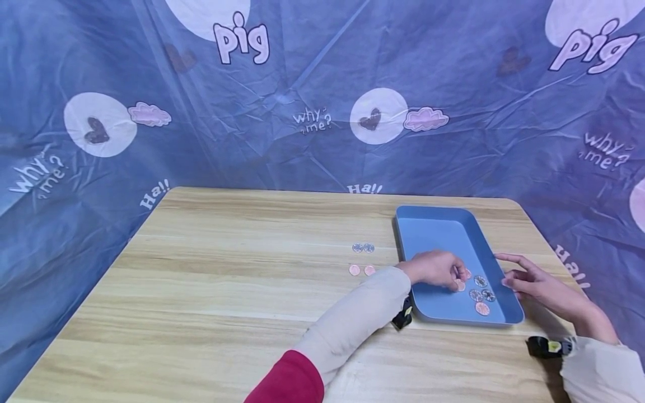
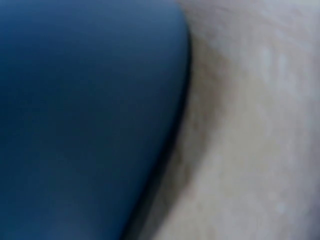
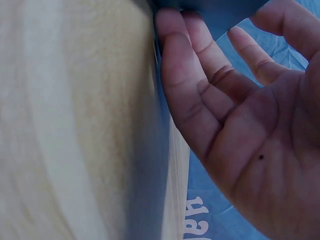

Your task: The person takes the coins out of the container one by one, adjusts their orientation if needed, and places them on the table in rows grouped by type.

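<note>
A shallow blue tray [image 1: 428, 235] lies on the right part of the wooden table. My left hand [image 1: 435, 268] reaches over its left side, fingers bent down, pinching a copper-coloured coin [image 1: 459, 285]. Close to those fingertips is another copper-coloured coin [image 1: 468, 274]. Several silver-coloured coins [image 1: 480, 281] and a further copper-coloured coin [image 1: 482, 308] rest on the tray floor. Against the tray's outer right wall, my right hand [image 1: 546, 285] touches with loosely bent fingers. The right wrist view shows its fingers [image 3: 182, 75] meeting the tray's side. Only blurred tray and tabletop appear in the left wrist view.
Left of the tray, two silver-coloured coins [image 1: 363, 247] lie side by side on the table [image 1: 201, 280]. Nearer the front is a pair of copper-coloured coins [image 1: 355, 270]. A printed blue cloth [image 1: 282, 151] hangs behind and beside the table.
</note>
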A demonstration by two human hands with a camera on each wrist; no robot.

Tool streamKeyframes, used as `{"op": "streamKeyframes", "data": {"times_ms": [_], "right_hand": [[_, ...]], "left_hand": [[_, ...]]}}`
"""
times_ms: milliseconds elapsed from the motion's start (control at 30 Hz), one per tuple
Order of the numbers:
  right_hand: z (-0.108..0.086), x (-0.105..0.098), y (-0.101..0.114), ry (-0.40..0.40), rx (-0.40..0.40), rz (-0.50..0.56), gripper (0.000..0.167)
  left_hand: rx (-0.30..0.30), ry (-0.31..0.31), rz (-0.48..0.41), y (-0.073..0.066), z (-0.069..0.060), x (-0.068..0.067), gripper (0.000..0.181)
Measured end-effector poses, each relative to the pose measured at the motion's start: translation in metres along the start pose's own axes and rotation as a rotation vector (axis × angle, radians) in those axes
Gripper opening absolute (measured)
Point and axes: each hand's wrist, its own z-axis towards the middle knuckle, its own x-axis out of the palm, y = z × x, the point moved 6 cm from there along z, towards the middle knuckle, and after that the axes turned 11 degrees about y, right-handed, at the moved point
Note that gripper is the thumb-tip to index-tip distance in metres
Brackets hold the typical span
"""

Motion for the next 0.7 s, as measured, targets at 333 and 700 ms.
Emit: {"op": "streamKeyframes", "data": {"times_ms": [333,700], "right_hand": [[0.000,0.000,-0.001,0.005,0.012,0.014,0.060],[0.000,-0.001,0.001,0.029,-0.007,0.034,0.060]], "left_hand": [[0.008,0.003,-0.089,-0.001,-0.004,0.000,0.019],[0.052,0.032,-0.362,-0.002,-0.012,-0.003,0.018]]}}
